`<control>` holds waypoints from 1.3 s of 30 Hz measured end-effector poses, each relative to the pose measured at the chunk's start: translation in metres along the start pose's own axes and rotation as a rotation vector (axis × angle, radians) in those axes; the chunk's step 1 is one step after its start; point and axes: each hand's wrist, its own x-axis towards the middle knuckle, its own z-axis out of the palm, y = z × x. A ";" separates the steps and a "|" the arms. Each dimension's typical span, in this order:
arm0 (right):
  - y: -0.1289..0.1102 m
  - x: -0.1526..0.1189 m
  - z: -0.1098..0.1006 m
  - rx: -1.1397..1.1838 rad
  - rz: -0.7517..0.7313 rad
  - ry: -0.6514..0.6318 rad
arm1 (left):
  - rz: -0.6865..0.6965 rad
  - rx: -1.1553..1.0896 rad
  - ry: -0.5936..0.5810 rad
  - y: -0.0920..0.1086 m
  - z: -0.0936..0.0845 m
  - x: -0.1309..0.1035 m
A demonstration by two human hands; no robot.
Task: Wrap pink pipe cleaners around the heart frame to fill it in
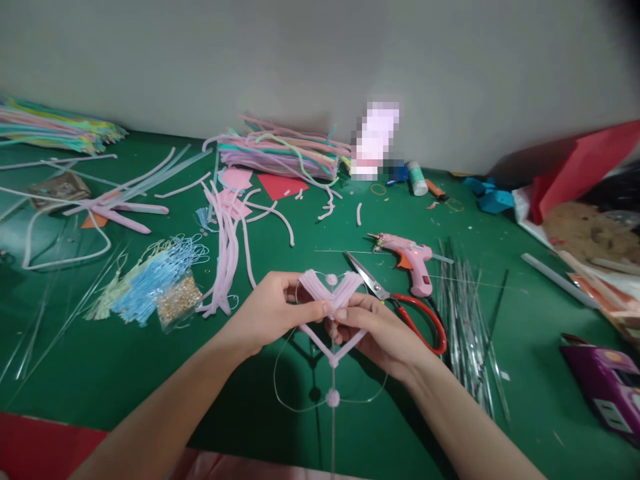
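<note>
Above the green table, a pink pipe-cleaner ornament (pixel 333 360) with V-shaped bands, small pompoms and a thin wire loop is held between both hands. My left hand (pixel 273 310) pinches its middle from the left, thumb on the pink band. From the right, my right hand (pixel 373 330) grips the same middle, its thumb tip near the left thumb. A straight thin stem runs down from the ornament past the lower pompom (pixel 333 398). Red-handled scissors (pixel 420 320) lie open just beyond my right hand. The fingers behind the ornament are partly hidden.
A pink glue gun (pixel 413 260) lies behind the scissors, with clear sticks (pixel 465 320) to the right. Blue tassels (pixel 160 273), a bag of gold beads (pixel 179 300) and loose pink pipe cleaners (pixel 227 260) lie left. A purple object (pixel 603 387) sits far right.
</note>
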 end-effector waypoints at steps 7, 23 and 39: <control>-0.001 -0.003 -0.001 -0.242 -0.116 0.063 | -0.007 -0.044 0.033 0.000 -0.003 -0.001; 0.001 0.003 0.003 -0.412 -0.197 0.248 | 0.276 1.184 0.325 0.030 -0.031 0.005; 0.006 0.003 0.000 -0.718 -0.281 0.295 | 0.789 1.634 0.172 0.025 -0.067 0.081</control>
